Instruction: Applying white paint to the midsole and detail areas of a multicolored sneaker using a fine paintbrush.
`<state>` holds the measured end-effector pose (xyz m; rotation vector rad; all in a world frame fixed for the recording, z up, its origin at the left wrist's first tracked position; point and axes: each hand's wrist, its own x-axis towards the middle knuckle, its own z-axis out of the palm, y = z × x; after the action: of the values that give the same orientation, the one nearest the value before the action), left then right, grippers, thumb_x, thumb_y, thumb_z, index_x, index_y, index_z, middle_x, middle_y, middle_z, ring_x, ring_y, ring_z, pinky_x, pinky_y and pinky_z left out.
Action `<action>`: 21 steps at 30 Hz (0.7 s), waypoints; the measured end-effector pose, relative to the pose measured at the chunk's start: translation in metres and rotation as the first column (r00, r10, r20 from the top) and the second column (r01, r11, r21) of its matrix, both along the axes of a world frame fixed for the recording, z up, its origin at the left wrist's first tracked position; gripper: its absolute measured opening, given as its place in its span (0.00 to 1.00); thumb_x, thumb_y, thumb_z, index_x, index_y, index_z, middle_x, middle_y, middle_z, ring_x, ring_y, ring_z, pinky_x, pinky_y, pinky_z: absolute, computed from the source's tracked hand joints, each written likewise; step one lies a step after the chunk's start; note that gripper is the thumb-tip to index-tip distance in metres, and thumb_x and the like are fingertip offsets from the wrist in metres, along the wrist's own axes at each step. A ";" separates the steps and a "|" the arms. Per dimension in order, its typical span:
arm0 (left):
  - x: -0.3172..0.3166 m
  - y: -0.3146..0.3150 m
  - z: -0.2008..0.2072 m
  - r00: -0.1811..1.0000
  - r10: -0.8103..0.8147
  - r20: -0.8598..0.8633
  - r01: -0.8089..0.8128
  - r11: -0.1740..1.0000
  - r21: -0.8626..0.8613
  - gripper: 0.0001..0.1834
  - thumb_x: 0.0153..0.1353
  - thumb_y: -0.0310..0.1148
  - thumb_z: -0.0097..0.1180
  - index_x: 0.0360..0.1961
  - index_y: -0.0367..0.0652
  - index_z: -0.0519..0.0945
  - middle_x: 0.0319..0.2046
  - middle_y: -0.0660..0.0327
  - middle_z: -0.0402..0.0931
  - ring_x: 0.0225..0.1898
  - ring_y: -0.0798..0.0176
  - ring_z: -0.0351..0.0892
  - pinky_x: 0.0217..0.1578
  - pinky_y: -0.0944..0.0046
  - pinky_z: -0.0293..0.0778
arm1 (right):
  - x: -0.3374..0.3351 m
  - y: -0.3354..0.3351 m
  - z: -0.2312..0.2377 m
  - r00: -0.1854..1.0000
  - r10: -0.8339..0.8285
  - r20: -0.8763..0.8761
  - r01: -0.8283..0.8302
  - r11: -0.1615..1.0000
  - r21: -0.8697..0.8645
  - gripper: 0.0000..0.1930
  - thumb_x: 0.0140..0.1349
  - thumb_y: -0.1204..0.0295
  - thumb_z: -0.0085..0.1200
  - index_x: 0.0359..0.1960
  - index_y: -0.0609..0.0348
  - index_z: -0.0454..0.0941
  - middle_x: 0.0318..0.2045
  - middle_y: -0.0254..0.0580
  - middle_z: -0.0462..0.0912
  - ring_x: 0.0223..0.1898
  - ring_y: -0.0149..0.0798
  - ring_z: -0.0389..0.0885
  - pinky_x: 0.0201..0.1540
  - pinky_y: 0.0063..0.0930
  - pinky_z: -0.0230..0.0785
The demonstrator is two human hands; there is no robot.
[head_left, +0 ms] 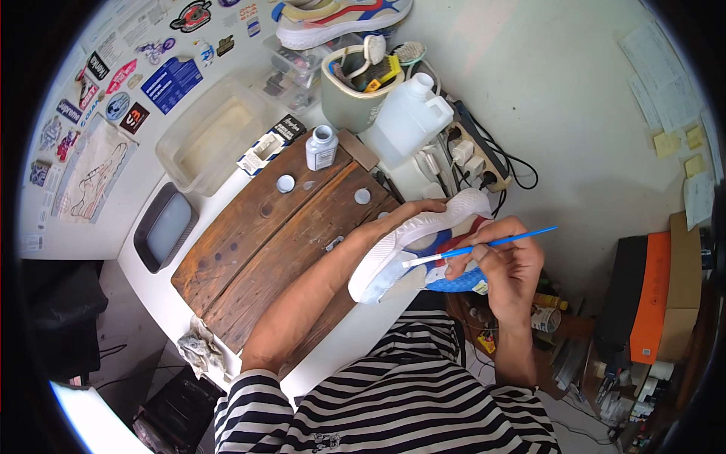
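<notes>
A white, blue and red sneaker [374, 275] is tilted on its side above the table's near right edge. My left hand [408, 215] is closed around its far side, partly hidden behind the sole. In my right hand [508, 261] a slim paintbrush with a blue handle [529, 234] is pinched between the fingers. The brush's white bristles meet the pale side of the sneaker just above its sole. Beyond my left forearm, an uncapped bottle [322, 154] stands on the dark wooden board [249, 246]. A white cap [285, 184] and a small round white piece [362, 197] lie near it.
Toward the back stand a bin of brushes [352, 102], a white jug [408, 121] and a power strip [484, 155] with cables. A clear plastic tub [208, 140], an opened small box [271, 144] and a dark-rimmed container [165, 227] sit left. A crumpled rag [200, 348] hangs at the corner.
</notes>
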<state>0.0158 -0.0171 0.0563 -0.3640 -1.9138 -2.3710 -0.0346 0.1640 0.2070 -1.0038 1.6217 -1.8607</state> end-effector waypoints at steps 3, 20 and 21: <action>-0.005 -0.002 -0.009 0.997 -0.050 -0.057 0.053 0.997 0.053 0.25 0.76 0.26 0.49 0.72 0.34 0.67 0.69 0.53 0.73 0.69 0.67 0.72 0.74 0.67 0.63 | -0.001 0.003 -0.004 1.000 0.000 -0.003 0.000 1.000 -0.003 0.07 0.70 0.90 0.50 0.47 0.73 0.73 0.36 0.54 0.85 0.35 0.43 0.91 0.41 0.36 0.88; -0.005 0.005 -0.021 0.998 -0.032 -0.049 0.042 0.977 0.210 0.39 0.64 0.22 0.68 0.74 0.35 0.65 0.61 0.48 0.78 0.61 0.61 0.81 0.60 0.63 0.79 | 0.000 -0.004 -0.006 0.999 -0.052 -0.011 0.053 0.998 0.030 0.06 0.69 0.90 0.52 0.45 0.74 0.75 0.33 0.53 0.86 0.34 0.41 0.91 0.41 0.34 0.88; -0.004 0.005 -0.018 0.993 0.011 -0.116 0.008 0.987 0.162 0.40 0.63 0.22 0.69 0.74 0.35 0.64 0.61 0.47 0.78 0.60 0.61 0.81 0.60 0.63 0.80 | 0.000 -0.004 -0.006 0.998 -0.052 -0.019 0.052 0.998 0.035 0.05 0.69 0.90 0.52 0.44 0.74 0.75 0.33 0.53 0.86 0.34 0.41 0.91 0.41 0.33 0.87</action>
<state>0.0119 -0.0116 0.0384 -0.4762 -1.6576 -2.4254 -0.0342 0.1605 0.2012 -0.9751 1.7002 -1.8550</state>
